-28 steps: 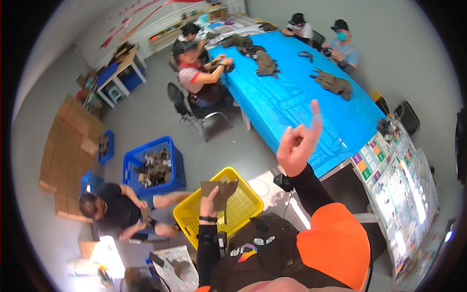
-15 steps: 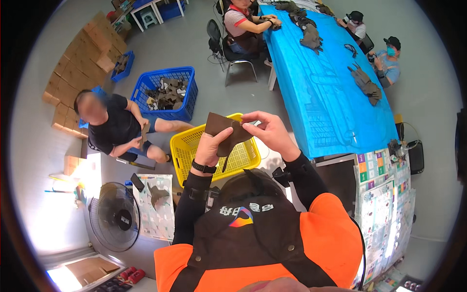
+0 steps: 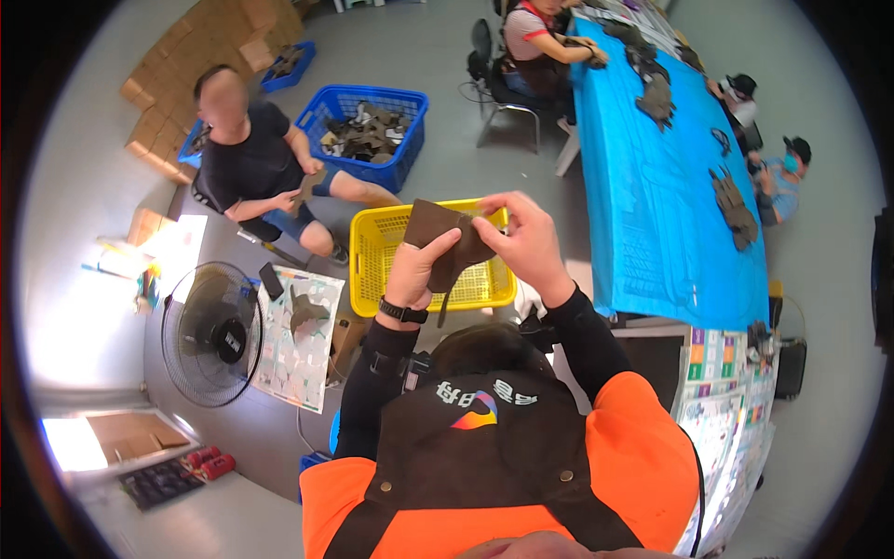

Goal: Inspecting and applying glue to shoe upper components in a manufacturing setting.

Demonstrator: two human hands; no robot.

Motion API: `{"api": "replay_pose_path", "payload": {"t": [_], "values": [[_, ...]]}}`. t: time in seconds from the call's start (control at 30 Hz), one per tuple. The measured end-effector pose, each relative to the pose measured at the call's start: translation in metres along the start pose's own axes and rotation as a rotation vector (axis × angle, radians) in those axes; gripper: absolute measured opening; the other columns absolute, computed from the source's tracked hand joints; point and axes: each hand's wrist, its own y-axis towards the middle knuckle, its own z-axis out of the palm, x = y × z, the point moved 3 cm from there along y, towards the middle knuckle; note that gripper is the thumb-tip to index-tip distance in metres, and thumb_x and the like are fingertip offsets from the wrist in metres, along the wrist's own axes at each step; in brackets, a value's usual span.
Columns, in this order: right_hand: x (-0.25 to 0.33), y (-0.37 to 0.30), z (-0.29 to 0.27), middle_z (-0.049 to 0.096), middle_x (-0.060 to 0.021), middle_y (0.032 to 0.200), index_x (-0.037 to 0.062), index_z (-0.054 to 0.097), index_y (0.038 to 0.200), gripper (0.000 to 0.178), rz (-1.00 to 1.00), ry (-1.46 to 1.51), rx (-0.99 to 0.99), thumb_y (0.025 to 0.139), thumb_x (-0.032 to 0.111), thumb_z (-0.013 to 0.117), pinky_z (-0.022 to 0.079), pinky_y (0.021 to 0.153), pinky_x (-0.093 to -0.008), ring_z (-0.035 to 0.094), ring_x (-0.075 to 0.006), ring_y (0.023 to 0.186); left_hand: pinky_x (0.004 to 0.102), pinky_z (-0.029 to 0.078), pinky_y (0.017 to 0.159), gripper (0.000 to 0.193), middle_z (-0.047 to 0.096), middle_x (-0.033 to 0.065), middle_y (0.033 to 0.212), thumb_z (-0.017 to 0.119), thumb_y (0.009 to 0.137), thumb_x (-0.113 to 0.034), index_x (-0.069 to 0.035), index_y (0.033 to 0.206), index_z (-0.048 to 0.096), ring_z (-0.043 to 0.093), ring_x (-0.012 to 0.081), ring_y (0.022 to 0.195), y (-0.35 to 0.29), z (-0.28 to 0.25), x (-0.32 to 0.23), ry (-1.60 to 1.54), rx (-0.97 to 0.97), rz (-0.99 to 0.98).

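A dark brown fabric piece (image 3: 430, 222) with a straight-edged flat end and a narrow strip hanging down is held up between both hands. My left hand (image 3: 416, 272) grips it from the near side, thumb lying across its face. At its right edge, my right hand (image 3: 531, 242) pinches the fabric between thumb and curled fingers. Behind and below the piece stands a yellow plastic basket (image 3: 361, 296) with lattice walls, largely covered by my hands and the fabric.
A seated person (image 3: 244, 158) on the left handles a similar piece. Behind sits a blue basket (image 3: 410, 140) of brown pieces. A blue-covered table (image 3: 643, 233) with gloves stands right, people around it. A fan (image 3: 219, 335) and a paper-covered surface (image 3: 270, 368) are at left.
The surroundings have shifted in the picture as my head moved. Both hands still hold the brown fabric piece; my right thumb now lies further over its edge.
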Motion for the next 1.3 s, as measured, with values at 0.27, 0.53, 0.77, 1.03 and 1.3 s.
{"api": "replay_pose_path", "payload": {"t": [0.27, 0.53, 0.77, 1.03, 1.3], "values": [[0.014, 0.025, 0.017, 0.061, -0.0078, 0.086, 0.0095, 0.066, 0.099, 0.031, -0.745, -0.780, -0.286, 0.069, 0.005, 0.064, 0.050, 0.053, -0.0364, 0.061, -0.0266, 0.064, 0.0285, 0.047, 0.081, 0.042, 0.062, 0.0044, 0.103, 0.076, 0.074, -0.010, -0.002, 0.111, 0.057, 0.059, 0.0147, 0.091, 0.012, -0.063, 0.055, -0.042, -0.278, 0.115], [0.026, 0.026, 0.034, 0.054, -0.0095, 0.079, 0.0045, 0.056, 0.119, 0.045, -1.002, -0.487, -0.307, 0.074, 0.000, 0.058, 0.044, 0.050, -0.0308, 0.054, -0.0209, 0.057, 0.0280, 0.049, 0.080, 0.032, 0.065, 0.0054, 0.101, 0.072, 0.079, -0.012, 0.000, 0.107, 0.062, 0.062, 0.0146, 0.091, -0.027, -0.092, 0.052, -0.121, -0.398, -0.016], [-0.033, 0.019, 0.040, 0.056, -0.0079, 0.078, 0.0074, 0.062, 0.106, 0.033, -0.724, -0.627, 0.043, 0.073, 0.003, 0.059, 0.046, 0.051, -0.0339, 0.057, -0.0237, 0.057, 0.0283, 0.049, 0.080, 0.031, 0.066, 0.0058, 0.102, 0.071, 0.080, -0.012, -0.001, 0.108, 0.062, 0.063, 0.0162, 0.090, -0.039, -0.128, 0.073, -0.167, -0.509, -0.065], [-0.079, 0.016, 0.040, 0.055, -0.0117, 0.087, 0.0036, 0.062, 0.097, 0.024, -0.450, -0.481, 0.188, 0.075, -0.001, 0.055, 0.048, 0.060, -0.0344, 0.059, -0.0274, 0.075, 0.0303, 0.050, 0.079, 0.031, 0.066, 0.0060, 0.103, 0.069, 0.082, -0.011, -0.002, 0.110, 0.061, 0.063, 0.0168, 0.093, -0.050, -0.138, 0.082, -0.200, -0.543, 0.002], [-0.043, 0.001, 0.084, 0.050, -0.0183, 0.128, 0.0018, 0.066, 0.085, 0.030, -0.356, -0.299, 0.505, 0.070, -0.015, 0.045, 0.039, 0.100, -0.0419, 0.046, -0.0354, 0.122, 0.0306, 0.051, 0.079, 0.029, 0.065, 0.0049, 0.101, 0.067, 0.084, -0.013, -0.002, 0.110, 0.060, 0.063, 0.0170, 0.092, -0.049, -0.114, 0.074, -0.225, -0.496, -0.046]]}}
